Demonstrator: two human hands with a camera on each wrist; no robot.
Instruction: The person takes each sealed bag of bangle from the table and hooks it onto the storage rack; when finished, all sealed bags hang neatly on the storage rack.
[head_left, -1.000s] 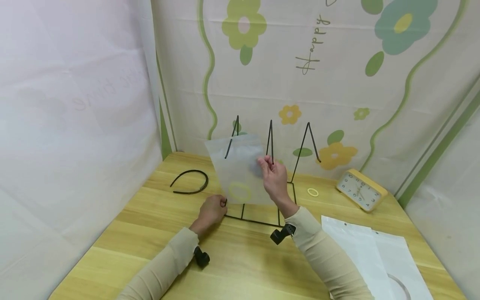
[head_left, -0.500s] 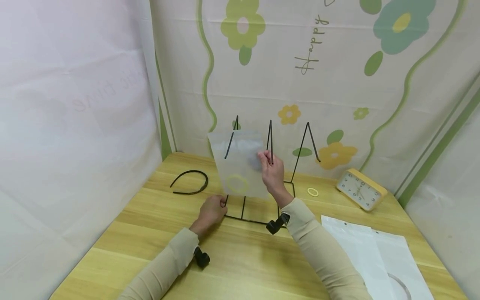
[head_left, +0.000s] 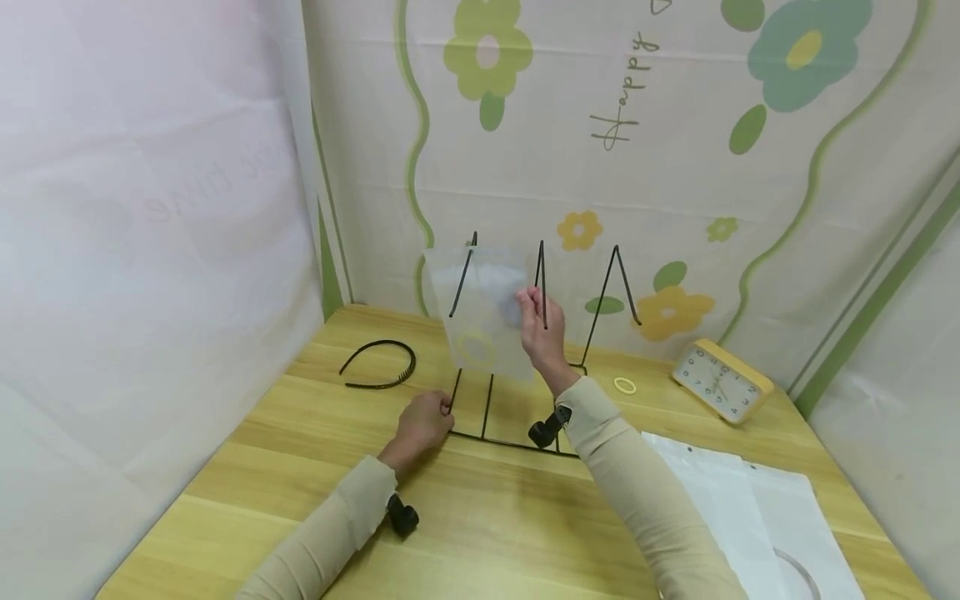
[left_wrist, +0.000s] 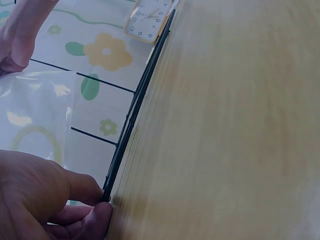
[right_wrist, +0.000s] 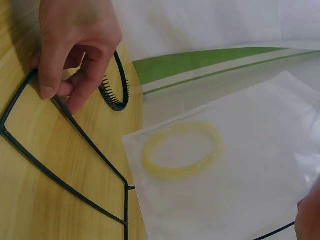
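My right hand (head_left: 543,327) pinches the right edge of a translucent plastic zip bag (head_left: 487,292) that hangs tilted, with a yellow bangle-like ring (right_wrist: 182,150) inside. A black wire display rack (head_left: 517,443) with several bent prongs stands on the table. The front leg of its left prong (head_left: 462,279) crosses before the bag, and the middle prong (head_left: 544,283) before my right hand. At the rack's front left corner, my left hand (head_left: 423,421) grips the base wire, thumb and fingers around it in the left wrist view. My right fingertips are mostly out of the right wrist view.
A black toothed headband (head_left: 381,385) lies left of the rack. To the right are a small pale-yellow ring (head_left: 625,386) and a yellow-framed clock (head_left: 720,382). White plastic bags (head_left: 712,500) lie at the front right. A patterned curtain (head_left: 675,167) closes off the back.
My right hand has lifted the bag upward and slightly toward the back, uncovering more of the rack's base. The left hand has stayed on the corner.
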